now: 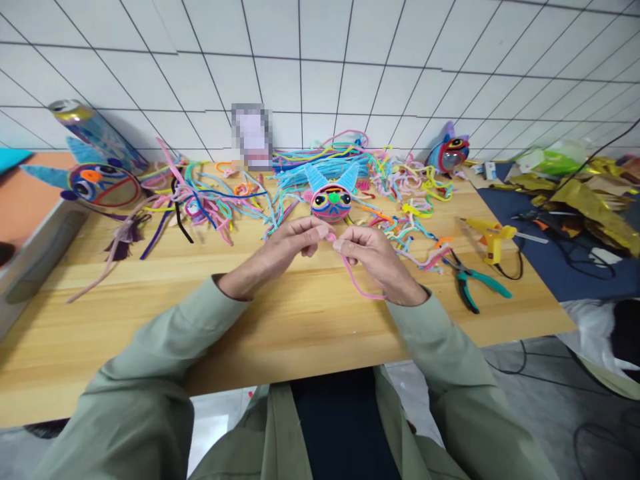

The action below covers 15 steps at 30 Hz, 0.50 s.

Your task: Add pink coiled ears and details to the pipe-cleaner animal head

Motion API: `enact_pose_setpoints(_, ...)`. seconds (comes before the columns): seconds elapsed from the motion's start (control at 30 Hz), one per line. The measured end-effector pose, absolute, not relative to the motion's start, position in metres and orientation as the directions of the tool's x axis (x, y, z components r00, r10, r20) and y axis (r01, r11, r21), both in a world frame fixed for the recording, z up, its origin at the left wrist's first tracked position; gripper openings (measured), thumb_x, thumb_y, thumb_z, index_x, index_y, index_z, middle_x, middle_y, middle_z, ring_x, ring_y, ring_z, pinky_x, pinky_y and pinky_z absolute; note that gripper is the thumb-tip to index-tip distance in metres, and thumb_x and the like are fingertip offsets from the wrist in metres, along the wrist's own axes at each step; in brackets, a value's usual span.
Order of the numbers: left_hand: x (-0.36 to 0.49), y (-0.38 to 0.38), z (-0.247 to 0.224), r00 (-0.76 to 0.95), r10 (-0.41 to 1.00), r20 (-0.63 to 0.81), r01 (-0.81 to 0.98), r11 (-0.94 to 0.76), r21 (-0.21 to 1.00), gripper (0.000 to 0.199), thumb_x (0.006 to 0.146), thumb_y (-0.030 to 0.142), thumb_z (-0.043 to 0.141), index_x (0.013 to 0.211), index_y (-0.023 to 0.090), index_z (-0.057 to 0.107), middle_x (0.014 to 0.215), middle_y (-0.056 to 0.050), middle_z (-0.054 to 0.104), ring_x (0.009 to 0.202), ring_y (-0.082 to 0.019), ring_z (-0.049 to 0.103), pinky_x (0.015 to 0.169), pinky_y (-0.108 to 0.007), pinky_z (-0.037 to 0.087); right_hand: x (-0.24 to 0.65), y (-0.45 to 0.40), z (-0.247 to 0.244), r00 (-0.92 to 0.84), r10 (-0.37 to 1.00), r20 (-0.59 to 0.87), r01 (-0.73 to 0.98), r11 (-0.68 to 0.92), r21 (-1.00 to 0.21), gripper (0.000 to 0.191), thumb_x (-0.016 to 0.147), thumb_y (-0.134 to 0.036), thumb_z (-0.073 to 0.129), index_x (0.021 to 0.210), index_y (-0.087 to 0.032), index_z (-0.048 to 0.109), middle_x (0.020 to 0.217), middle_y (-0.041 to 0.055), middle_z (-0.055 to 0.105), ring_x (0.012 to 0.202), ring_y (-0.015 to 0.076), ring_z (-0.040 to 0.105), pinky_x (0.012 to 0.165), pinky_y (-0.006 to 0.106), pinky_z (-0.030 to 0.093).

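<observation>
Between my two hands, above the middle of the table, is a pink pipe cleaner [357, 288]. Its upper end is curled into a small coil, and the loose tail hangs in a curve under my right hand. My left hand [299, 240] pinches the coil from the left with thumb and forefinger. From the other side, my right hand [369, 250] is closed on the same pipe cleaner beside the coil. Just beyond my fingertips sits a pipe-cleaner animal head [331, 200] with blue pointed ears, round eyes and a green nose.
Loose coloured pipe cleaners [320, 163] lie along the wall. On the right are teal-handled pliers [470, 280] and a yellow glue gun [490, 237] with a cord. A larger animal face [103, 185] and a can [97, 133] stand left, another figure [449, 152] back right.
</observation>
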<state>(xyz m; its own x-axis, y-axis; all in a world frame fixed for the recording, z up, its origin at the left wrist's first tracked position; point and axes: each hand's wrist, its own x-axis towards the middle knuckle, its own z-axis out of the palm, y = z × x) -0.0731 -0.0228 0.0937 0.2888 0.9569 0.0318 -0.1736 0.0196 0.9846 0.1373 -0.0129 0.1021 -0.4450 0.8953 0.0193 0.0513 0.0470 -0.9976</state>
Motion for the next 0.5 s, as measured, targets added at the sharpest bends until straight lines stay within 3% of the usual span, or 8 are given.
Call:
enact_pose_setpoints(0.07, -0.086, -0.018, 0.1, 0.375, 0.924, 0.078, 0.014, -0.09, 0.996, 0.035, 0.088, 0.05, 0.088, 0.093, 0.016, 0.08, 0.077, 0.0, 0.065, 0.065, -0.01, 0.049, 0.061, -0.025, 0.037, 0.139, -0.013, 0.104, -0.484, 0.875, -0.016, 0.099, 0.036, -0.994, 0.032, 0.085, -0.044, 0.08, 0.069, -0.022, 0.063, 0.065, -0.004, 0.055, 0.061, 0.0115, 0.045, 0.061, 0.03, 0.033)
enact_pose_setpoints(0.17, -0.096, -0.015, 0.106, 0.488, 0.866, 0.105, 0.14, -0.196, 0.97, 0.032, 0.093, 0.047, 0.083, 0.09, 0.016, 0.077, 0.077, 0.0, 0.066, 0.068, -0.012, 0.051, 0.064, -0.026, 0.04, 0.138, -0.014, 0.105, -0.51, 0.859, -0.048, 0.155, 0.037, -0.987, 0.031, 0.086, -0.043, 0.078, 0.07, -0.021, 0.063, 0.065, -0.004, 0.055, 0.061, 0.0114, 0.045, 0.061, 0.03, 0.033)
enact_pose_setpoints(0.37, -0.099, -0.013, 0.104, 0.503, 0.857, 0.11, 0.234, -0.258, 0.938, 0.03, 0.095, 0.047, 0.078, 0.091, 0.017, 0.075, 0.078, 0.001, 0.065, 0.068, -0.013, 0.051, 0.064, -0.026, 0.04, 0.138, -0.014, 0.102, -0.509, 0.86, -0.038, 0.164, 0.053, -0.985, 0.031, 0.088, -0.045, 0.077, 0.075, -0.021, 0.065, 0.068, -0.0047, 0.053, 0.063, 0.011, 0.042, 0.061, 0.031, 0.03)
enact_pose_setpoints(0.5, -0.097, -0.012, 0.1, 0.434, 0.891, 0.133, 0.173, -0.227, 0.958, 0.033, 0.092, 0.048, 0.082, 0.083, 0.017, 0.072, 0.075, 0.001, 0.065, 0.068, -0.013, 0.052, 0.066, -0.027, 0.041, 0.138, -0.013, 0.099, -0.496, 0.868, -0.021, 0.145, 0.059, -0.988, 0.029, 0.089, -0.044, 0.078, 0.077, -0.02, 0.067, 0.07, -0.0044, 0.054, 0.064, 0.0112, 0.041, 0.062, 0.031, 0.031)
